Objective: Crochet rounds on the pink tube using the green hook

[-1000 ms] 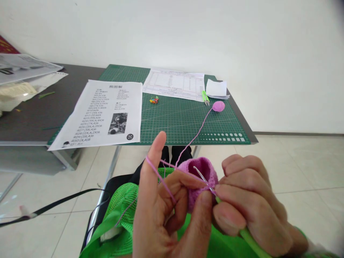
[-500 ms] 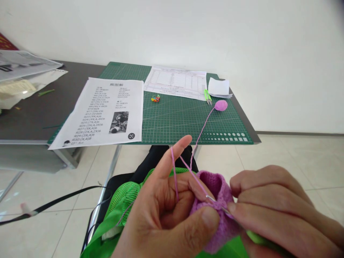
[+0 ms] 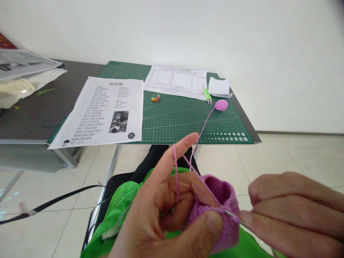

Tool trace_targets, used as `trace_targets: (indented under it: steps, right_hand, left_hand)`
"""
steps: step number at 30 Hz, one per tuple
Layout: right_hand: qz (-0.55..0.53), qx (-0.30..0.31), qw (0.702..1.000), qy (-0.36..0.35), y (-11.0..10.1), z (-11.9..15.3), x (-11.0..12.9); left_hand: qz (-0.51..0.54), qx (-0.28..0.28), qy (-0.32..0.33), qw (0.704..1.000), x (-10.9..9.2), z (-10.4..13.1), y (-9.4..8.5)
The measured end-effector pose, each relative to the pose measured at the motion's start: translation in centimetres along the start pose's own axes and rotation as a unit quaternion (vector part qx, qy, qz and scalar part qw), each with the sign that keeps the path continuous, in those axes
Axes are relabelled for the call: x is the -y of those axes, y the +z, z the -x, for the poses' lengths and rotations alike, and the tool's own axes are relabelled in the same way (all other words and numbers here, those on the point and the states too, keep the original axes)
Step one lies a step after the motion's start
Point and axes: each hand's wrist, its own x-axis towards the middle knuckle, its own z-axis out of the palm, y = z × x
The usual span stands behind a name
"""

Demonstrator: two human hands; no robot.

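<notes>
Just changed: half a second ago the crochet hook [image 3: 249, 230] had its tip out past the rim, under the strand; now the right hand [image 3: 298, 208] has drawn back to the right and the tip sits at the rim's near right side.
What it means: I'd judge a loop is being pulled through, one stitch partway made.
Right fingers: folded tight around the hook; its handle is mostly hidden by them.
Left fingers: the left hand [image 3: 166, 208] pinches the rim with the thumb in front, while the index finger stands out, the working yarn [image 3: 201, 180] looped over it and taut to the hook.
Pink crocheted piece: a hollow cup above the lap, near side of the table, between both hands, its opening tilted up and away.
Yarn ball [image 3: 221, 104]: on the right of the cutting mat [image 3: 172, 122], its tail running down behind the left hand.
Far right of mat: thread snips [image 3: 206, 96] beside a stack of white paper [image 3: 219, 86].
Middle of mat: a small cluster of coloured stitch markers [image 3: 155, 98].
Papers: the row-by-row pattern sheet [image 3: 99, 111] on the left, a printed table form [image 3: 177, 82] at the far side.
Room: dark table [image 3: 77, 79] against a plain white wall [image 3: 268, 53], pale tiled floor [image 3: 268, 154] below.
</notes>
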Motion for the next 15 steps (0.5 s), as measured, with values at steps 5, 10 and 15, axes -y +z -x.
trace_targets:
  steps: [5, 10, 15]
  right_hand:
    - [0.007, 0.043, 0.999, -0.003, -0.6, 0.1, -0.6]
    - [-0.03, 0.098, 0.993, 0.056, -1.0, -0.1, -0.6]
    - [-0.086, -0.018, 0.983, 0.161, 1.0, 0.3, 0.5]
  left_hand:
    - [-0.017, 0.013, 0.022, 1.0, 0.0, -0.1, -0.1]
    - [-0.035, 0.008, 0.005, 0.999, 0.0, 0.0, 0.1]
    - [-0.035, 0.021, 0.013, 0.999, 0.5, 0.2, -0.1]
